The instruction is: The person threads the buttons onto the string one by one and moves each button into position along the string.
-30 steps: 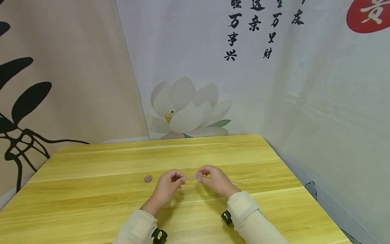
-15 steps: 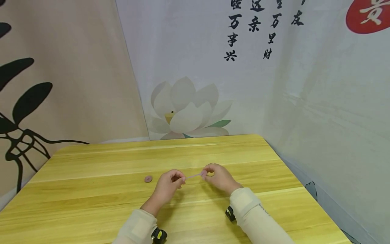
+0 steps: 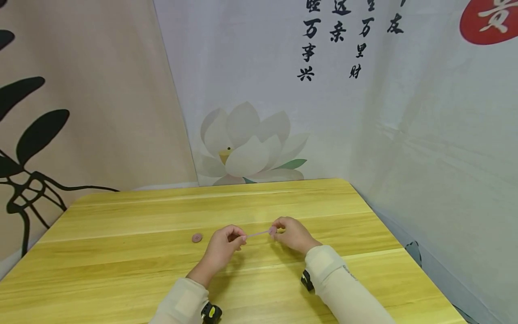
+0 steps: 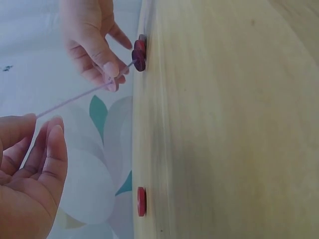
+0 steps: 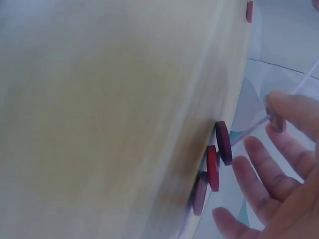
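Note:
Between my hands a thin pale-lilac cord [image 3: 257,233] runs nearly straight. My left hand [image 3: 224,245] pinches it between thumb and fingertips. My right hand [image 3: 294,236] pinches a round pink button [image 5: 276,120], through which the cord passes. Beyond that button, in the right wrist view, the cord leads to a dark purple button [image 5: 224,143]. Next to it are a red button [image 5: 213,168] and a mauve button [image 5: 200,194], standing close together at the tabletop. In the head view, the right hand hides these three.
One loose pinkish button [image 3: 196,237] lies on the wooden table [image 3: 141,270], left of my left hand. A white printed cloth [image 3: 251,90] hangs behind the table's far edge. Each wrist carries a small black camera.
My right hand has slid away to the right with the pink button, so more cord stretches between the hands. The left hand stays in place, as does the loose button.

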{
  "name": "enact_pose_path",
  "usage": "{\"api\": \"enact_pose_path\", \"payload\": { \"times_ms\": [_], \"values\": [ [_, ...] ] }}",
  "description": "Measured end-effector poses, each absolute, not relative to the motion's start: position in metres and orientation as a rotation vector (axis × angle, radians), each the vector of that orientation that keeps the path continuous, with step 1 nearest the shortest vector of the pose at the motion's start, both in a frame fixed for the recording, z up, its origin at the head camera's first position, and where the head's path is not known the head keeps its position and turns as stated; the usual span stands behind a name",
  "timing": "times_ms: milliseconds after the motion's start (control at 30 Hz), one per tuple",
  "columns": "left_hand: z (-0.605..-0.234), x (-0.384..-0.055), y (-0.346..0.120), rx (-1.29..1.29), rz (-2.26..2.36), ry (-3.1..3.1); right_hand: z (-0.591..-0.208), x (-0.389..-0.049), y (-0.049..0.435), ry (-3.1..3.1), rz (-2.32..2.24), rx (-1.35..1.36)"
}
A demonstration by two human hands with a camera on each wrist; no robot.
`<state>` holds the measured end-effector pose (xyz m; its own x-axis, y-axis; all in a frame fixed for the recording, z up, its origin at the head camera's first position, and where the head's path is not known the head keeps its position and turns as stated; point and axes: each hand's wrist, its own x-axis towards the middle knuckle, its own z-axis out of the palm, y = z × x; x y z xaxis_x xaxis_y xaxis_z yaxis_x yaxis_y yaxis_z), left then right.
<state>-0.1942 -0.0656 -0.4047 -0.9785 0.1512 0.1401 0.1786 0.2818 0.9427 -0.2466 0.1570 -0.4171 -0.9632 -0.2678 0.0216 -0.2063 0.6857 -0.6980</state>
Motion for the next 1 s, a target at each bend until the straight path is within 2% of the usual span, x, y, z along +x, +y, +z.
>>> {"api": "enact_pose_path", "payload": {
  "times_ms": [1000],
  "values": [
    [-0.406,-0.195,-0.068,-0.329,-1.833,-2.483,-0.423,-0.258,0.158,2.814,-0.943,-0.380]
  ]
}}
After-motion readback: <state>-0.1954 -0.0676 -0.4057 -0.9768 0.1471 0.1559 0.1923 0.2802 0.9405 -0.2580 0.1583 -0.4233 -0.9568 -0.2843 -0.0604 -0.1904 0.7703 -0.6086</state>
